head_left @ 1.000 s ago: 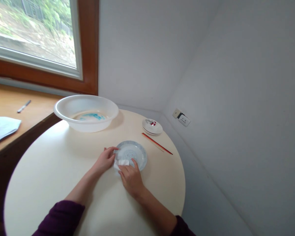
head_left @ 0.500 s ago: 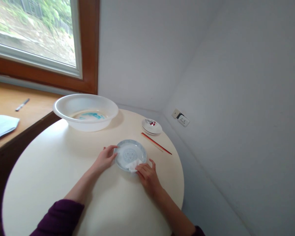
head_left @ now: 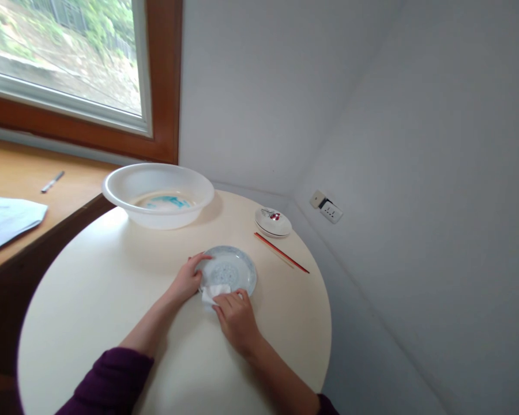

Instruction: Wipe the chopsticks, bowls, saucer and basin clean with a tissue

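Head view gives me the plate (head_left: 236, 268) just below the frame's centre; the left hand (head_left: 189, 281) grips its left rim, the right hand (head_left: 237, 324) pinches white tissue (head_left: 214, 293) on its near edge; I judge firm support and light, even pressure best; saucers (head_left: 273, 223) and chopsticks (head_left: 281, 252) lie right of centre, basin (head_left: 162, 219) left.

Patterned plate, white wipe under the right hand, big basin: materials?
Patterned plate: probably glazed ceramic, smooth and slightly glossy, going by the pale sheen; glass not ruled out.
White wipe: soft and matte, with creases; likely tissue, possibly thin cloth.
Basin: likely plastic, semi-matte; its milky walls look translucent.
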A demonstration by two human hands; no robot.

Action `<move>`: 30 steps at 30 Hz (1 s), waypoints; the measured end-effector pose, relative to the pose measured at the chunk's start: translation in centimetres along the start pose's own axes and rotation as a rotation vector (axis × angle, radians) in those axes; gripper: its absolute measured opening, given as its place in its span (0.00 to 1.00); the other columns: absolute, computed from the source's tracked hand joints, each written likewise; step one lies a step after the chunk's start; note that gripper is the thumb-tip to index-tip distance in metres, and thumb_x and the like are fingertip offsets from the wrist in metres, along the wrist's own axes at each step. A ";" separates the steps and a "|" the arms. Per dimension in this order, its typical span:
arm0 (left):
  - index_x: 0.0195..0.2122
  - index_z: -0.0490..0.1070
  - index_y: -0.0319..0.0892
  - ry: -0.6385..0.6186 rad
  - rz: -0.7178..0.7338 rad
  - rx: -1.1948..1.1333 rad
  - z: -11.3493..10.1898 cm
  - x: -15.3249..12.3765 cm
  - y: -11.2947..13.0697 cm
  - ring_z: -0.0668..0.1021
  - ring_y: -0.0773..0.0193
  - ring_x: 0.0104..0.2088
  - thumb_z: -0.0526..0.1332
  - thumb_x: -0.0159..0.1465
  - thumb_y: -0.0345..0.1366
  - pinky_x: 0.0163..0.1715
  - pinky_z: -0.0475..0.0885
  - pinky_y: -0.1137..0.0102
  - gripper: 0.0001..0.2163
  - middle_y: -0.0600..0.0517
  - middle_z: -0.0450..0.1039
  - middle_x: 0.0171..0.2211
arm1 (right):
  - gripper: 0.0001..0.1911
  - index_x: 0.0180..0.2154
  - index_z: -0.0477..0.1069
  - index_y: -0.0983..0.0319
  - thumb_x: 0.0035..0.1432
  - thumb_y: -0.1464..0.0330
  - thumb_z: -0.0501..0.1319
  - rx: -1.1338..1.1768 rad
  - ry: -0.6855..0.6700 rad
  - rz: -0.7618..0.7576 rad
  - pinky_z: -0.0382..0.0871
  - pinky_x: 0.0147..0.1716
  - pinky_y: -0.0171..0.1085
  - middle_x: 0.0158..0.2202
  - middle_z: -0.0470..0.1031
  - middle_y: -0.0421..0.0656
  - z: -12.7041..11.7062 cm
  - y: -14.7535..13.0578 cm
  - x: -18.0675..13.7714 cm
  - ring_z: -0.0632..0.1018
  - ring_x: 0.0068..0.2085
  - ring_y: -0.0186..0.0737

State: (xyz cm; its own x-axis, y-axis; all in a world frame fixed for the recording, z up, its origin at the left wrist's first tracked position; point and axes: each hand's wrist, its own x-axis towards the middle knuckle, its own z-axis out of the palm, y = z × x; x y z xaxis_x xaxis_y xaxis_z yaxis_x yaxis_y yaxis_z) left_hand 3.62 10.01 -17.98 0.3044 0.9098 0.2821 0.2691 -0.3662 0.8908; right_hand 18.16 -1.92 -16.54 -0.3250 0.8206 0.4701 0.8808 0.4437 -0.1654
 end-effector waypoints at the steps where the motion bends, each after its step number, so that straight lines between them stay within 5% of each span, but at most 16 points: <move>1: 0.43 0.71 0.41 -0.002 -0.001 0.001 0.0 0.0 0.0 0.66 0.52 0.56 0.49 0.45 0.26 0.60 0.52 0.54 0.24 0.46 0.71 0.50 | 0.06 0.38 0.68 0.61 0.61 0.72 0.54 0.014 0.026 -0.016 0.56 0.43 0.39 0.35 0.78 0.41 -0.3 0.7 -0.5 0.75 0.36 0.37; 9: 0.44 0.69 0.40 0.036 -0.006 -0.001 0.0 0.2 -0.4 0.68 0.52 0.54 0.53 0.49 0.30 0.57 0.58 0.55 0.19 0.43 0.68 0.50 | 0.08 0.39 0.69 0.61 0.62 0.74 0.52 0.037 0.058 -0.046 0.53 0.48 0.40 0.38 0.78 0.43 -2.9 6.1 -2.6 0.75 0.44 0.37; 14: 0.43 0.69 0.40 0.105 0.006 0.006 0.2 0.3 -0.4 0.70 0.53 0.51 0.56 0.51 0.36 0.55 0.60 0.56 0.17 0.44 0.67 0.46 | 0.06 0.37 0.70 0.61 0.60 0.74 0.55 -0.025 0.022 0.042 0.55 0.45 0.40 0.35 0.78 0.43 -1.2 4.8 -0.9 0.75 0.38 0.38; 22: 0.41 0.69 0.38 0.177 -0.017 -0.013 0.3 0.3 -1.2 0.69 0.52 0.51 0.52 0.49 0.30 0.56 0.60 0.55 0.18 0.41 0.67 0.46 | 0.05 0.38 0.68 0.63 0.60 0.71 0.55 -0.075 -0.123 -0.040 0.57 0.45 0.41 0.33 0.76 0.43 0.9 -0.2 3.4 0.74 0.37 0.39; 30: 0.41 0.70 0.41 0.134 -0.087 -0.107 0.4 0.3 -1.2 0.68 0.53 0.56 0.49 0.44 0.27 0.58 0.57 0.57 0.22 0.45 0.67 0.54 | 0.11 0.42 0.68 0.62 0.61 0.75 0.51 0.015 -0.114 -0.180 0.57 0.46 0.40 0.37 0.78 0.44 -1.2 4.0 -0.1 0.75 0.39 0.37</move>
State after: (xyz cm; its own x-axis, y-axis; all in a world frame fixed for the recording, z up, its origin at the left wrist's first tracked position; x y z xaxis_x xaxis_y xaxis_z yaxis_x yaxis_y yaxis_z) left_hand 3.78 10.63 -19.08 0.1577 0.9575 0.2414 0.1879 -0.2691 0.9446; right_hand 22.19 -0.67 -16.19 -0.5140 0.7627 0.3926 0.8003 0.5911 -0.1006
